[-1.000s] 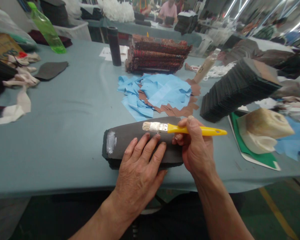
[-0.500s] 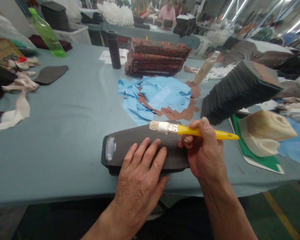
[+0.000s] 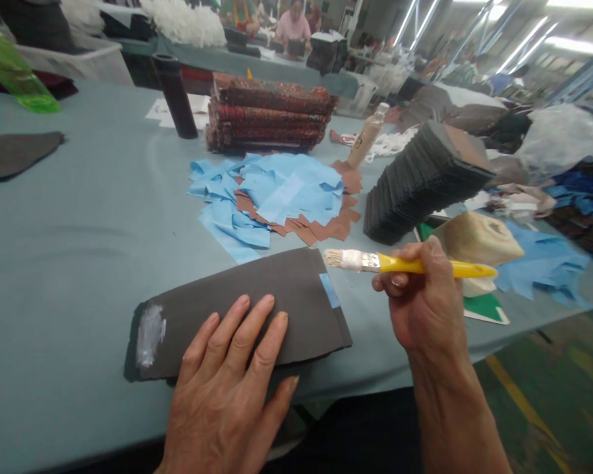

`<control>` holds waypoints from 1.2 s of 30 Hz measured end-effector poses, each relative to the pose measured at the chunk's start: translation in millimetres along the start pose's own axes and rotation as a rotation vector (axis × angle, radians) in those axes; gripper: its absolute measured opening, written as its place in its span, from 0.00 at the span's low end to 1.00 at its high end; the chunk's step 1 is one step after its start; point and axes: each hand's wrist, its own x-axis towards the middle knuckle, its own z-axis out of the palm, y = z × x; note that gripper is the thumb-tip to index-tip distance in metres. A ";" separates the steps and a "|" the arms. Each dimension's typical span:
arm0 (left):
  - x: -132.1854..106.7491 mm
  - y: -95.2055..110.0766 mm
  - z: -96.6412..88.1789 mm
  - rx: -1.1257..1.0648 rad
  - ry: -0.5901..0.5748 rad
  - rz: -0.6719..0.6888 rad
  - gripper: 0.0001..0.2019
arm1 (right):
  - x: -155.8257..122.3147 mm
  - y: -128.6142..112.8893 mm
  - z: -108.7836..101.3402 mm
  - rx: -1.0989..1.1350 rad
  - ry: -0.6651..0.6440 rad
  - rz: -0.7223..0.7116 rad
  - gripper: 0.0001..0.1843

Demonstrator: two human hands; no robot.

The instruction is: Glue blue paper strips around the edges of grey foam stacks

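My left hand (image 3: 232, 368) lies flat with fingers spread on a stack of dark grey panels (image 3: 296, 309) near the table's front edge. The top panel carries a white smear (image 3: 151, 336) at its left end and a small light-blue strip (image 3: 329, 290) at its right end. My right hand (image 3: 427, 296) is closed round the yellow handle of a paintbrush (image 3: 395, 263). White stuff coats the brush's ferrule and bristles, which point left, close to the panel's far right corner. Beyond the panels lie light-blue fabric pieces (image 3: 291, 187) on brown zigzag-edged pieces (image 3: 311, 230).
A tall leaning stack of dark panels (image 3: 420, 184) stands to the right, by a cut-open cream container (image 3: 474, 243) on a green board (image 3: 484, 307). Further back are bundled patterned pieces (image 3: 271, 112), a dark tube (image 3: 174, 95) and a bottle (image 3: 368, 135). People work at the back.
The view has swung right. My right hand has moved the brush off to the right of the panels, uncovering the blue strip. My left hand stays pressed on the top panel.
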 end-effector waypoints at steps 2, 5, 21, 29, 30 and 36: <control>0.5 -1.9 -1.3 0.008 -0.001 0.024 0.23 | 2.6 1.2 -2.9 -0.007 -0.007 -0.002 0.27; 0.9 -3.4 -2.2 0.004 -0.006 0.030 0.23 | 3.8 4.3 -6.3 -0.039 -0.060 -0.004 0.27; 1.1 -4.3 -2.4 0.030 -0.038 0.035 0.23 | -3.8 14.9 -7.5 -0.230 -0.391 -0.122 0.25; 1.3 -1.8 -1.3 0.029 -0.036 0.023 0.23 | 8.8 -5.2 -24.1 -0.414 -0.290 -0.271 0.23; 1.7 -1.8 -1.2 0.024 -0.036 0.020 0.23 | 9.0 -8.0 -25.5 -0.354 -0.269 -0.283 0.23; 2.7 -2.8 -1.8 0.026 -0.036 0.028 0.23 | -1.2 -5.2 -17.7 -0.169 -0.259 -0.286 0.21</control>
